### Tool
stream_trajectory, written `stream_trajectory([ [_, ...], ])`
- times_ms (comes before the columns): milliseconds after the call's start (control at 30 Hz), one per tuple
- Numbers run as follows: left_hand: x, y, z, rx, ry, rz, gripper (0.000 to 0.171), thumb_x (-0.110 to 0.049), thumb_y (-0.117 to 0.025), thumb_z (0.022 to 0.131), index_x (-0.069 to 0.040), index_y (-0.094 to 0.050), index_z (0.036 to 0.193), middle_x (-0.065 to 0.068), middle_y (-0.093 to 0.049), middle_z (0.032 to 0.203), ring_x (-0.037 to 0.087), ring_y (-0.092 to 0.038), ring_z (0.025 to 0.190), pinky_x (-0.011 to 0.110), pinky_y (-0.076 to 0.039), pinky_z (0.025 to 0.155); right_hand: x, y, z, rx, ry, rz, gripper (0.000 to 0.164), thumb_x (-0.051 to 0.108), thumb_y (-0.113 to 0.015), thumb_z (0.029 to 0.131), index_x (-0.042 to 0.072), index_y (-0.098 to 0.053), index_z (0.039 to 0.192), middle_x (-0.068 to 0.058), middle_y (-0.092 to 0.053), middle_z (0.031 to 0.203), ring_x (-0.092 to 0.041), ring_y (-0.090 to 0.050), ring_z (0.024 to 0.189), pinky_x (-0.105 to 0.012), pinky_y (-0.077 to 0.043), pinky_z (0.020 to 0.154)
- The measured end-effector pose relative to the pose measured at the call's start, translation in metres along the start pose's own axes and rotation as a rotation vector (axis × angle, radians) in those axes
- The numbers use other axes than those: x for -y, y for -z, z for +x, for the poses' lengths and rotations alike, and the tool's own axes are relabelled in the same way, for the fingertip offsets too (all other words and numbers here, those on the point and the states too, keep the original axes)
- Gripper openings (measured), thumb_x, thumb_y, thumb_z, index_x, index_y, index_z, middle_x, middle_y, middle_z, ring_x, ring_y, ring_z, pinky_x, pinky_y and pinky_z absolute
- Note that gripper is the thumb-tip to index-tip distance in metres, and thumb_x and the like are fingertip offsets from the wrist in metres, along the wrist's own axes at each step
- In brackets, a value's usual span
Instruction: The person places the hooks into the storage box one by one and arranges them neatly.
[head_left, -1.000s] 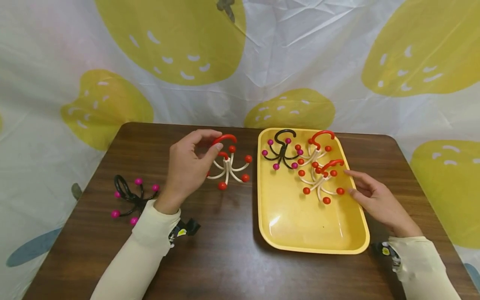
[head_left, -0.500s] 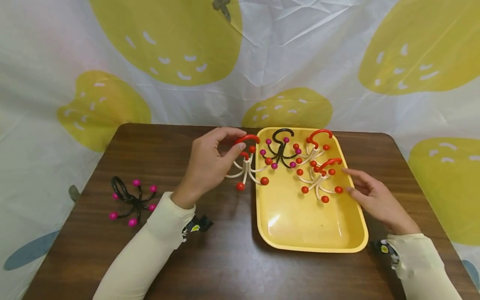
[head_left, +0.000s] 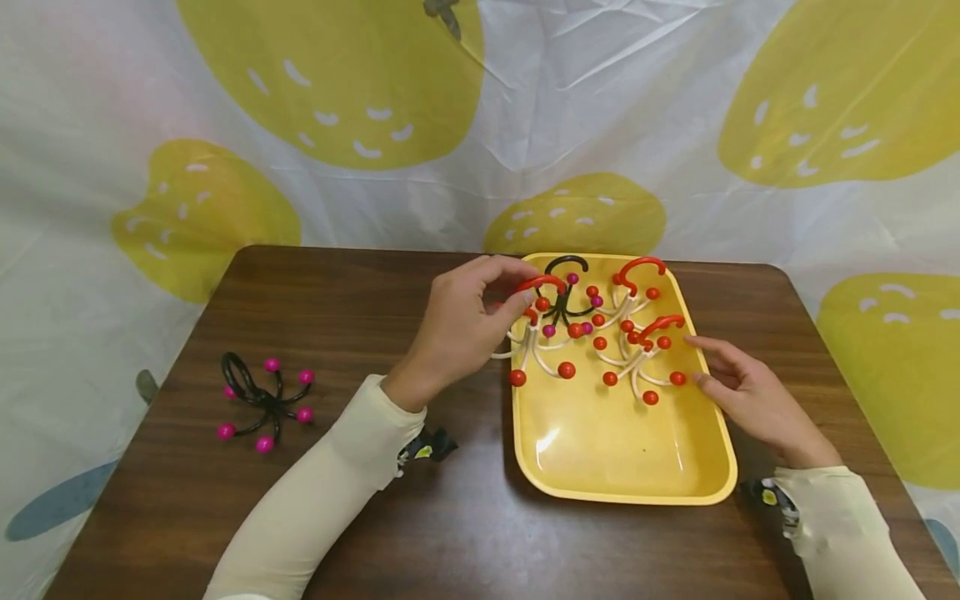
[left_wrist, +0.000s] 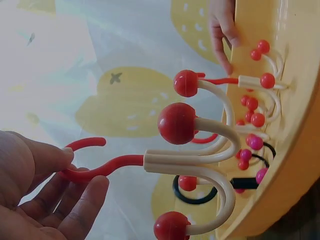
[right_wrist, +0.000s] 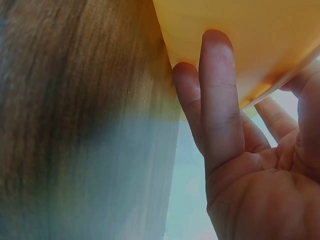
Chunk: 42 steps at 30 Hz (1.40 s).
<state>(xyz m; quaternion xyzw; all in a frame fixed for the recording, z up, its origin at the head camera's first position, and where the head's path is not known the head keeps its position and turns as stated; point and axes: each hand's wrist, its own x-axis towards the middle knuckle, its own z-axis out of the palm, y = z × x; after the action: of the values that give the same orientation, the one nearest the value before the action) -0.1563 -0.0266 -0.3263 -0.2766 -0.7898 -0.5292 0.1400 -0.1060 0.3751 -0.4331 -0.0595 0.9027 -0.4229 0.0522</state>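
My left hand (head_left: 465,321) pinches the red curved hook end of a multi-arm hanger (left_wrist: 170,161). This hanger has cream arms tipped with red balls and hangs over the left rim of the yellow tray (head_left: 626,458). Inside the tray are two more red-and-cream hangers, a far one (head_left: 626,304) and a nearer one (head_left: 637,362), plus a black hanger (head_left: 561,304) with pink balls, partly covered by the held one. My right hand (head_left: 757,408) touches the tray's right side; in the right wrist view its fingers (right_wrist: 218,95) lie straight along the outer wall.
Another black hanger (head_left: 268,402) with pink balls lies on the left of the brown wooden table (head_left: 480,533). Behind the table hangs a white curtain (head_left: 390,208) with yellow fruit shapes. The tray has raised walls.
My left hand has carried the red-and-cream hanger rightward from above the table to the tray's left part. My right hand stays at the tray's side.
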Motion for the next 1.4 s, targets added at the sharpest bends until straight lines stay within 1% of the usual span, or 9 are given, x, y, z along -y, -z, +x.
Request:
stream_trajectory([
  [200, -0.001, -0.017, 0.004, 0.032, -0.02, 0.004, 0.016, -0.012, -0.079, 0.096, -0.01, -0.079, 0.111, 0.001, -0.078, 0.107, 0.008, -0.065, 0.086, 0.021, -0.058, 0.071, -0.001, 0.0, 0.0, 0.005, -0.01, 0.001, 0.057, 0.016, -0.063, 0.107, 0.006, -0.043, 0.159, -0.037, -0.056, 0.145, 0.014, -0.062, 0.102, -0.016, -0.059, 0.078],
  [367, -0.001, -0.029, 0.008, 0.058, -0.058, 0.019, 0.018, -0.01, -0.079, 0.096, -0.008, -0.078, 0.114, 0.002, -0.08, 0.107, 0.01, -0.071, 0.093, 0.023, -0.059, 0.083, -0.002, 0.0, 0.0, -0.003, -0.003, -0.013, 0.056, 0.016, -0.063, 0.107, 0.007, -0.044, 0.159, -0.036, -0.059, 0.142, 0.013, -0.063, 0.1, -0.016, -0.059, 0.077],
  [433, 0.0, -0.034, 0.008, 0.07, -0.062, 0.024, 0.018, -0.011, -0.078, 0.096, -0.008, -0.078, 0.114, 0.002, -0.08, 0.107, 0.01, -0.072, 0.094, 0.026, -0.06, 0.083, -0.001, 0.0, 0.0, -0.006, 0.0, -0.017, 0.056, 0.016, -0.063, 0.107, 0.007, -0.045, 0.159, -0.035, -0.061, 0.141, 0.013, -0.063, 0.1, -0.016, -0.059, 0.077],
  [700, 0.008, -0.049, 0.006, 0.106, -0.016, 0.03, 0.017, -0.01, -0.077, 0.097, -0.009, -0.077, 0.113, 0.002, -0.08, 0.108, 0.011, -0.073, 0.097, 0.014, -0.057, 0.081, -0.001, -0.002, 0.0, -0.012, 0.019, -0.007, 0.054, 0.014, -0.063, 0.107, 0.007, -0.046, 0.158, -0.035, -0.062, 0.14, 0.013, -0.064, 0.1, -0.016, -0.059, 0.077],
  [800, 0.013, -0.053, 0.005, 0.115, 0.003, 0.051, 0.016, -0.01, -0.077, 0.097, -0.011, -0.078, 0.113, 0.001, -0.079, 0.108, 0.011, -0.073, 0.096, 0.017, -0.058, 0.081, -0.002, -0.002, 0.0, -0.016, 0.021, 0.002, 0.054, 0.014, -0.063, 0.107, 0.007, -0.046, 0.158, -0.036, -0.06, 0.142, 0.014, -0.063, 0.1, -0.016, -0.059, 0.077],
  [967, 0.02, -0.059, 0.004, 0.128, 0.033, 0.07, 0.017, -0.01, -0.077, 0.096, -0.012, -0.078, 0.113, 0.001, -0.08, 0.109, 0.012, -0.073, 0.094, 0.027, -0.06, 0.086, -0.002, -0.001, -0.001, -0.02, 0.019, -0.001, 0.054, 0.014, -0.063, 0.107, 0.006, -0.046, 0.158, -0.036, -0.06, 0.142, 0.015, -0.062, 0.101, -0.015, -0.059, 0.078],
  [1033, 0.023, -0.061, 0.004, 0.126, 0.043, 0.067, 0.017, -0.01, -0.077, 0.096, -0.012, -0.078, 0.112, 0.001, -0.08, 0.108, 0.013, -0.073, 0.094, 0.027, -0.06, 0.085, -0.002, -0.001, -0.001, -0.019, 0.021, -0.003, 0.054, 0.014, -0.063, 0.107, 0.006, -0.046, 0.158, -0.036, -0.06, 0.142, 0.015, -0.062, 0.101, -0.015, -0.059, 0.078],
  [1167, 0.024, -0.065, 0.005, 0.127, 0.042, 0.065, 0.017, -0.01, -0.078, 0.095, -0.012, -0.079, 0.112, 0.001, -0.08, 0.107, 0.012, -0.074, 0.093, 0.02, -0.058, 0.082, -0.001, -0.001, -0.001, -0.018, 0.019, -0.007, 0.054, 0.015, -0.063, 0.107, 0.007, -0.046, 0.158, -0.035, -0.06, 0.142, 0.015, -0.062, 0.101, -0.015, -0.059, 0.078],
  [1400, 0.025, -0.073, 0.006, 0.14, 0.054, 0.034, 0.017, -0.007, -0.078, 0.095, -0.009, -0.078, 0.111, 0.004, -0.081, 0.108, 0.013, -0.076, 0.091, 0.025, -0.061, 0.079, -0.001, -0.001, -0.001, -0.014, 0.015, -0.005, 0.055, 0.016, -0.063, 0.107, 0.007, -0.046, 0.158, -0.035, -0.061, 0.141, 0.013, -0.063, 0.1, -0.016, -0.059, 0.077],
])
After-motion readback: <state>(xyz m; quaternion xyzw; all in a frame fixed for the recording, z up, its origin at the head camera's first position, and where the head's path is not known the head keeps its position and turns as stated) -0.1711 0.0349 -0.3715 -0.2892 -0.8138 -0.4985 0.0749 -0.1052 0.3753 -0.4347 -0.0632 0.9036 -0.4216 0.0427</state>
